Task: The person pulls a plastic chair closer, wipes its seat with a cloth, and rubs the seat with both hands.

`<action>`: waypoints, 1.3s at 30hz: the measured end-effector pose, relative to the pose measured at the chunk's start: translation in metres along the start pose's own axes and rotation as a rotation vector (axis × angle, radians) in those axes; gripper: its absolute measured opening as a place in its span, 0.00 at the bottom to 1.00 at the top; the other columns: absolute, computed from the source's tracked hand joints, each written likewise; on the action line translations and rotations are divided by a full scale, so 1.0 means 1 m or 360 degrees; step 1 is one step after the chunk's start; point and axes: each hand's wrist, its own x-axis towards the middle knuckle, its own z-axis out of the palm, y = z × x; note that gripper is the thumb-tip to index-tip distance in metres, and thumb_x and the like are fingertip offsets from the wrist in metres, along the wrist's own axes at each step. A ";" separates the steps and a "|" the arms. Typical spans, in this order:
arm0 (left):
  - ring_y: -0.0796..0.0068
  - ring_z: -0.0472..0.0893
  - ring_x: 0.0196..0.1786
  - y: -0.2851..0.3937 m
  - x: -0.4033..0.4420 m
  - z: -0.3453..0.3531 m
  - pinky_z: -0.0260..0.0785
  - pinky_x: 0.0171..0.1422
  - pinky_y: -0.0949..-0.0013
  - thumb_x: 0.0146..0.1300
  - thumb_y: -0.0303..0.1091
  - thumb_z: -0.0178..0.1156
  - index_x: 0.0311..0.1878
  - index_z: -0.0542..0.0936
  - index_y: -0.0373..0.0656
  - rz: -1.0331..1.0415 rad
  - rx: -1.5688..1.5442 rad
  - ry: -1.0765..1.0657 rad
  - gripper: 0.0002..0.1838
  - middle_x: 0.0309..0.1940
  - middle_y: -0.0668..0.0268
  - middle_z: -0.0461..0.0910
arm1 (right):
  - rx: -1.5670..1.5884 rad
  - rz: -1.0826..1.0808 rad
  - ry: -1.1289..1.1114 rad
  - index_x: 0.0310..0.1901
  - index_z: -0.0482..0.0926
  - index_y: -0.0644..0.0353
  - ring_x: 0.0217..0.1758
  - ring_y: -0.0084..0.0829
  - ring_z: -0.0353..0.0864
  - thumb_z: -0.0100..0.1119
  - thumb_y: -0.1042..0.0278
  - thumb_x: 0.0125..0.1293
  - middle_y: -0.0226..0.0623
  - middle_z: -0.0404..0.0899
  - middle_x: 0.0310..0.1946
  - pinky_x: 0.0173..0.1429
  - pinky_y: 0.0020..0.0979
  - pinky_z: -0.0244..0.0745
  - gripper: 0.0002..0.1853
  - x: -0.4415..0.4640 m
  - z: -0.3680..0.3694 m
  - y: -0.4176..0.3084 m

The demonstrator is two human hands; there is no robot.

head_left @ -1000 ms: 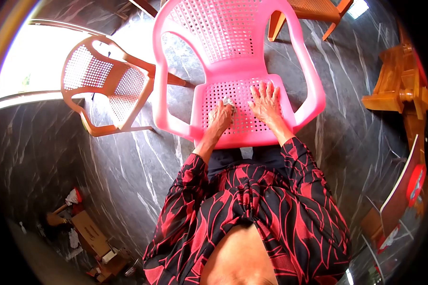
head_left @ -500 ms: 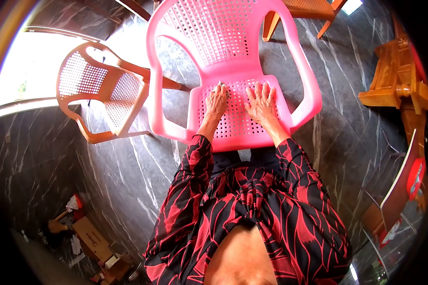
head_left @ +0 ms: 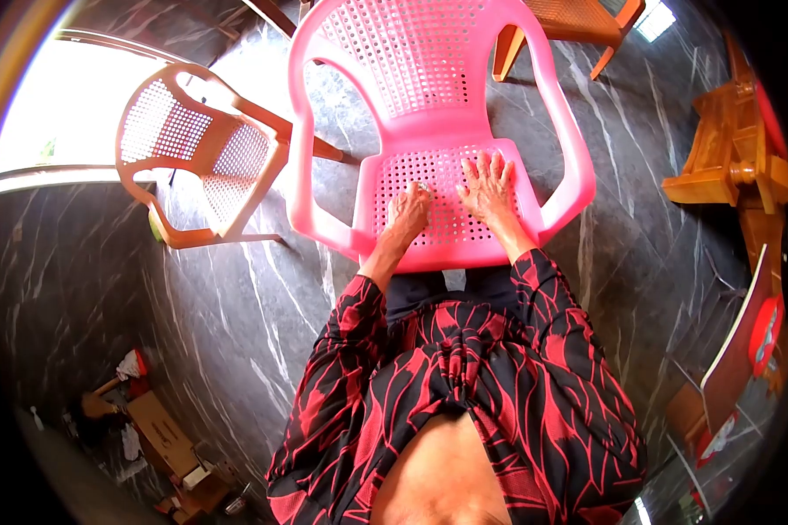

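A pink plastic chair (head_left: 435, 255) with a perforated seat and back stands directly in front of me. On the left part of its seat, my left hand (head_left: 408, 214) is closed on a small crumpled cloth (head_left: 424, 187), most of which is hidden under the fingers. My right hand (head_left: 490, 194) lies flat on the right part of the seat with its fingers spread, holding nothing.
A brown plastic chair (head_left: 193, 144) stands at the left, another brown chair (head_left: 572, 19) at the top. Wooden furniture (head_left: 731, 149) is at the right. A cardboard box (head_left: 162, 430) lies among clutter at lower left, on a dark marbled floor (head_left: 228, 306).
From half a second ago, my left hand has moved back toward me over the seat with the cloth. My right hand stays flat on the seat. The view has shifted slightly.
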 end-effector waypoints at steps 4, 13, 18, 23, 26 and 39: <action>0.51 0.82 0.36 0.004 -0.027 -0.001 0.76 0.36 0.51 0.53 0.25 0.60 0.41 0.80 0.40 0.0098 -0.0105 0.0070 0.10 0.42 0.51 0.74 | -0.0020 -0.0009 -0.0007 0.72 0.62 0.50 0.77 0.62 0.44 0.47 0.46 0.68 0.53 0.54 0.74 0.75 0.68 0.33 0.33 0.000 0.001 0.001; 0.52 0.82 0.36 0.013 -0.055 -0.021 0.75 0.36 0.52 0.47 0.28 0.67 0.35 0.80 0.39 0.0192 -0.0175 -0.0088 0.11 0.41 0.49 0.75 | -0.0033 0.0003 -0.0073 0.73 0.60 0.50 0.78 0.61 0.41 0.47 0.44 0.68 0.52 0.51 0.75 0.75 0.68 0.31 0.35 -0.003 0.001 0.001; 0.55 0.82 0.34 0.011 -0.038 -0.005 0.76 0.34 0.55 0.56 0.27 0.58 0.36 0.80 0.38 0.0173 -0.0021 0.0192 0.06 0.42 0.49 0.75 | -0.0040 -0.0005 -0.0067 0.73 0.61 0.50 0.78 0.62 0.42 0.47 0.44 0.68 0.52 0.51 0.75 0.75 0.68 0.32 0.34 -0.002 0.000 0.001; 0.55 0.82 0.35 0.000 -0.011 0.007 0.77 0.34 0.54 0.60 0.27 0.55 0.38 0.80 0.37 0.0096 0.0017 0.0228 0.07 0.44 0.50 0.74 | -0.0046 -0.0003 -0.0040 0.72 0.62 0.51 0.78 0.62 0.43 0.48 0.46 0.68 0.53 0.52 0.74 0.75 0.68 0.33 0.34 -0.002 0.000 0.000; 0.54 0.82 0.36 -0.007 0.005 0.010 0.78 0.34 0.55 0.60 0.27 0.55 0.38 0.79 0.37 0.0054 -0.0005 0.0287 0.07 0.43 0.50 0.74 | -0.0033 0.0007 -0.0027 0.72 0.62 0.51 0.78 0.62 0.43 0.49 0.47 0.67 0.52 0.53 0.74 0.75 0.67 0.34 0.33 -0.003 -0.002 -0.001; 0.49 0.79 0.48 -0.026 0.061 0.009 0.77 0.46 0.51 0.62 0.29 0.53 0.49 0.75 0.33 -0.0249 -0.0129 0.0279 0.14 0.54 0.51 0.72 | -0.0063 0.0021 0.0001 0.72 0.63 0.52 0.76 0.63 0.46 0.48 0.45 0.67 0.53 0.55 0.73 0.73 0.70 0.35 0.34 -0.003 -0.004 -0.004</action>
